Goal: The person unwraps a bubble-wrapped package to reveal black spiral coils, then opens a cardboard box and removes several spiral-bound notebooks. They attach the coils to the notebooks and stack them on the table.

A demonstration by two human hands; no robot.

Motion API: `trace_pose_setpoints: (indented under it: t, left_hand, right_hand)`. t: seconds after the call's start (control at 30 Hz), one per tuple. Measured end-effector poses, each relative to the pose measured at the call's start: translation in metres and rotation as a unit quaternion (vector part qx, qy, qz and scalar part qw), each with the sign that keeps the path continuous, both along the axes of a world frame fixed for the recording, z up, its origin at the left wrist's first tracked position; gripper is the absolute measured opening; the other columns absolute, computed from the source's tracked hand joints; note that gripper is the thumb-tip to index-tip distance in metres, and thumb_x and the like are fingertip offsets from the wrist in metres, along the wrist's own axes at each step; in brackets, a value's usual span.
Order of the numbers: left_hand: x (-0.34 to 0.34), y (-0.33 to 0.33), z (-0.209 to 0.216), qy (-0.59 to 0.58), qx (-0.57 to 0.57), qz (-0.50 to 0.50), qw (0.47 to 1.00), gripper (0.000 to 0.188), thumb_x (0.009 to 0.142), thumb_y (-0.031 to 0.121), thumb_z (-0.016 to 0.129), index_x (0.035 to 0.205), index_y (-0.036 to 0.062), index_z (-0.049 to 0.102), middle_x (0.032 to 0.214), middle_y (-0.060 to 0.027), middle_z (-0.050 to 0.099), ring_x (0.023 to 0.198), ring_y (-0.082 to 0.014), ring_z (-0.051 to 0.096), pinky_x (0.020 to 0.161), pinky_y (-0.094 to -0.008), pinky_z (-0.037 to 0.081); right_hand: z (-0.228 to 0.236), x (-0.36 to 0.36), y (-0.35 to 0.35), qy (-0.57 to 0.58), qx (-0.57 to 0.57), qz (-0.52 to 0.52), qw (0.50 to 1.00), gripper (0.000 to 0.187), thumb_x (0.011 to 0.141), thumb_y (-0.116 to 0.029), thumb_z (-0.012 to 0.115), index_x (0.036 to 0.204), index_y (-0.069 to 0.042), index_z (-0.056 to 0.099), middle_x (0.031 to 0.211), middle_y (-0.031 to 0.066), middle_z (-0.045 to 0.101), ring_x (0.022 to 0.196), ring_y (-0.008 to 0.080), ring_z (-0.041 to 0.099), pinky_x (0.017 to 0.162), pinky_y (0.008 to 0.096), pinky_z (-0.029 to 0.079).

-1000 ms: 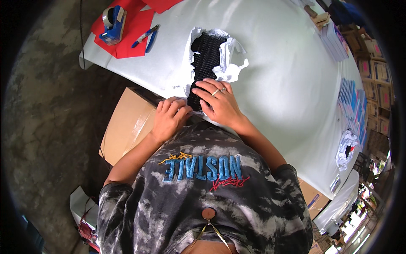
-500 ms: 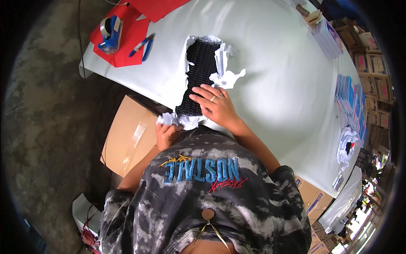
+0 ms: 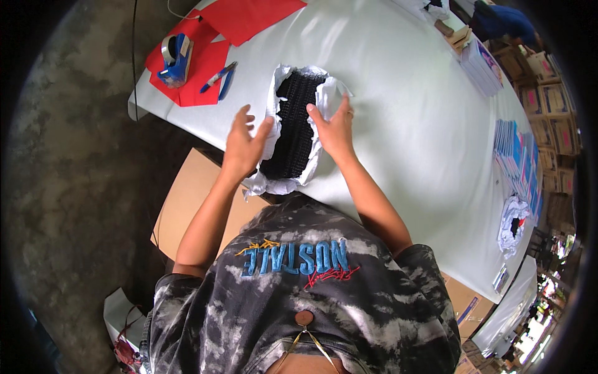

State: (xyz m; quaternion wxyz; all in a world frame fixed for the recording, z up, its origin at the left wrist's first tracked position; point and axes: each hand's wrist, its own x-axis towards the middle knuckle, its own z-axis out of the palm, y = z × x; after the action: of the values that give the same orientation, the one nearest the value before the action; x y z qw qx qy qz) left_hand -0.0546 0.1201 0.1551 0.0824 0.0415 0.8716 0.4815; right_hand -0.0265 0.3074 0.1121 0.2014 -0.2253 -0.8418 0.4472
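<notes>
A long black bundle with a ribbed, braided-looking texture point(image 3: 294, 124) lies on the table, its exact kind unclear. Torn, crumpled white paper point(image 3: 288, 186) wraps its sides and ends, leaving the top bare. My left hand point(image 3: 244, 143) is at the left side of the paper, fingers spread and thumb toward the bundle. On the other side, my right hand point(image 3: 335, 129) is open, its thumb over the paper's right edge and its fingers near the upper right flap. Whether either hand presses on the paper, I cannot tell.
Red sheets point(image 3: 252, 19) lie at the far left with a blue tape dispenser point(image 3: 176, 61) and pens point(image 3: 219, 78). Stacked booklets point(image 3: 516, 149) and another crumpled paper bundle point(image 3: 512, 225) line the right edge. A cardboard box point(image 3: 190, 199) stands below the table's left edge.
My left hand has left the paper's near end and risen to its left side. My right hand has moved off the black top to the right edge, where the paper now stands closer around the bundle.
</notes>
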Motion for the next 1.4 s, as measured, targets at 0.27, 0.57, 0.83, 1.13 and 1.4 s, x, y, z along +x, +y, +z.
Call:
trace_pose_setpoints:
  t: [0.27, 0.57, 0.83, 1.13, 1.4]
  left_hand:
    - [-0.031, 0.006, -0.051, -0.003, -0.176, 0.044, 0.983, 0.03, 0.092, 0.028, 0.047, 0.092, -0.0002, 0.059, 0.081, -0.0285, 0.062, 0.082, -0.0465, 0.06, 0.073, -0.0516, 0.046]
    - [-0.042, -0.021, -0.072, -0.235, 0.155, 0.044, 0.959, 0.06, 0.093, 0.044, 0.049, 0.12, -0.0091, 0.052, 0.116, -0.0123, 0.06, 0.106, -0.0227, 0.056, 0.095, -0.0307, 0.039]
    - [-0.059, 0.011, -0.042, -0.205, 0.237, -0.131, 0.94, 0.075, 0.089, 0.049, 0.053, 0.14, -0.0014, 0.029, 0.135, -0.0188, 0.042, 0.126, -0.0256, 0.037, 0.107, -0.0355, 0.026]
    - [-0.06, 0.042, -0.034, -0.323, 0.211, -0.036, 0.922, 0.079, 0.085, 0.053, 0.056, 0.136, -0.0042, 0.035, 0.133, -0.0225, 0.045, 0.124, -0.03, 0.042, 0.105, -0.0366, 0.03]
    - [-0.089, 0.067, 0.029, -0.191, 0.331, -0.079, 0.921, 0.093, 0.087, 0.072, 0.021, 0.146, 0.0007, 0.009, 0.152, -0.0152, 0.015, 0.139, -0.0263, 0.017, 0.113, -0.036, 0.012]
  right_hand:
    - [-0.031, 0.005, 0.014, -0.098, -0.024, 0.02, 0.995, 0.026, 0.092, -0.017, 0.045, 0.091, 0.006, 0.057, 0.079, 0.0279, 0.062, 0.077, 0.0458, 0.06, 0.068, 0.0487, 0.046]
    - [-0.05, 0.016, 0.03, -0.055, -0.338, 0.053, 0.938, 0.028, 0.093, -0.025, 0.052, 0.097, 0.002, 0.06, 0.075, 0.0056, 0.059, 0.068, 0.0131, 0.054, 0.064, 0.0288, 0.044]
    - [-0.019, 0.0, 0.015, -0.011, -0.416, 0.06, 0.907, 0.048, 0.086, -0.033, 0.061, 0.117, 0.003, 0.055, 0.101, 0.0077, 0.06, 0.089, 0.0136, 0.055, 0.081, 0.0278, 0.043]
    - [-0.037, -0.003, 0.038, -0.101, -0.462, 0.022, 0.881, 0.012, 0.082, -0.007, 0.049, 0.086, 0.001, 0.058, 0.07, 0.001, 0.053, 0.058, 0.0098, 0.048, 0.052, 0.0289, 0.039]
    - [0.059, -0.038, 0.04, 0.02, -0.321, 0.096, 0.942, 0.032, 0.08, 0.002, 0.045, 0.109, 0.004, 0.059, 0.089, 0.0042, 0.061, 0.072, 0.0081, 0.053, 0.064, 0.0239, 0.044]
